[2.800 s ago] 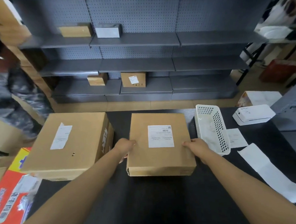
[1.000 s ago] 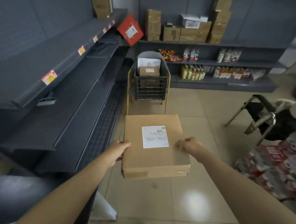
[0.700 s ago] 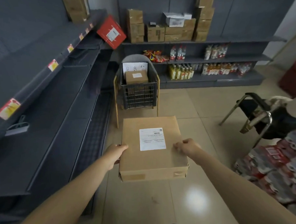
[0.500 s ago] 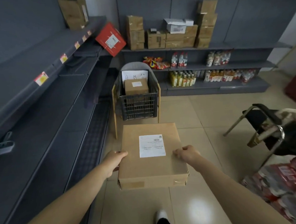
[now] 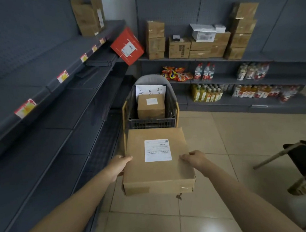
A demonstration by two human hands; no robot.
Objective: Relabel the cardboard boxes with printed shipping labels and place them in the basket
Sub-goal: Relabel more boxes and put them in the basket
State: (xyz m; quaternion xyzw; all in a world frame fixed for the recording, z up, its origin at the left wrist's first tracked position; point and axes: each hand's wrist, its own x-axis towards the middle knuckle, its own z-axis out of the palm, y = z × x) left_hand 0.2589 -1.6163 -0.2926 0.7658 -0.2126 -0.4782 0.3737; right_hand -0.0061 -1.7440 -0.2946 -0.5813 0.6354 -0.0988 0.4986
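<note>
We grip the labelled cardboard box (image 5: 157, 161) by its sides, left hand (image 5: 119, 166) and right hand (image 5: 193, 159); the basket (image 5: 151, 122) lies straight ahead.

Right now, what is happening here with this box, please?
A person carries a flat cardboard box with both hands, the left hand at its left edge and the right hand at its right edge. A white shipping label is stuck on top of it. Just ahead stands a dark basket on a chair, with a smaller labelled box already inside. The carried box is not yet in the basket.
</note>
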